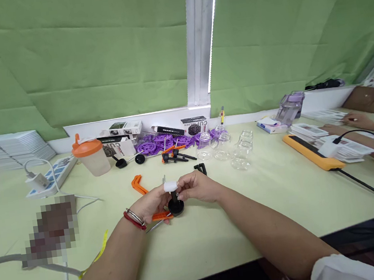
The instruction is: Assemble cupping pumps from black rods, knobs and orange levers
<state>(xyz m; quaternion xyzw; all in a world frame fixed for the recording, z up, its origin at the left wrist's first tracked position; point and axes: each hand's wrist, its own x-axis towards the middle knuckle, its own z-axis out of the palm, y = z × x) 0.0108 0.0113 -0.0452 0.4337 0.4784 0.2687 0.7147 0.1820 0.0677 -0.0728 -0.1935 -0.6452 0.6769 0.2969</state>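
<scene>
In front of me my left hand [152, 203] is closed around a black stem with a round disc base [176, 207]. An orange plastic part [161, 216] and a thin metal rod [155, 226] stick out beneath that hand. Something white [170, 186] covers the tip of a finger or the top of the stem; I cannot tell which. My right hand [198, 187] pinches at the stem's right side, fingertips touching it. Beyond the hands lie an orange angled piece [138, 184] and a black bracket [200, 169].
Behind are purple plastic parts [151, 145], black-and-orange clamps [175, 155], cartons [119, 146] and clear bottles [242, 151]. An orange-lidded cup [91, 157] and power strip [54, 178] stand left. To the right, a co-worker's hand [358, 121] is near stacked white cards [328, 140] and an orange power strip [313, 155].
</scene>
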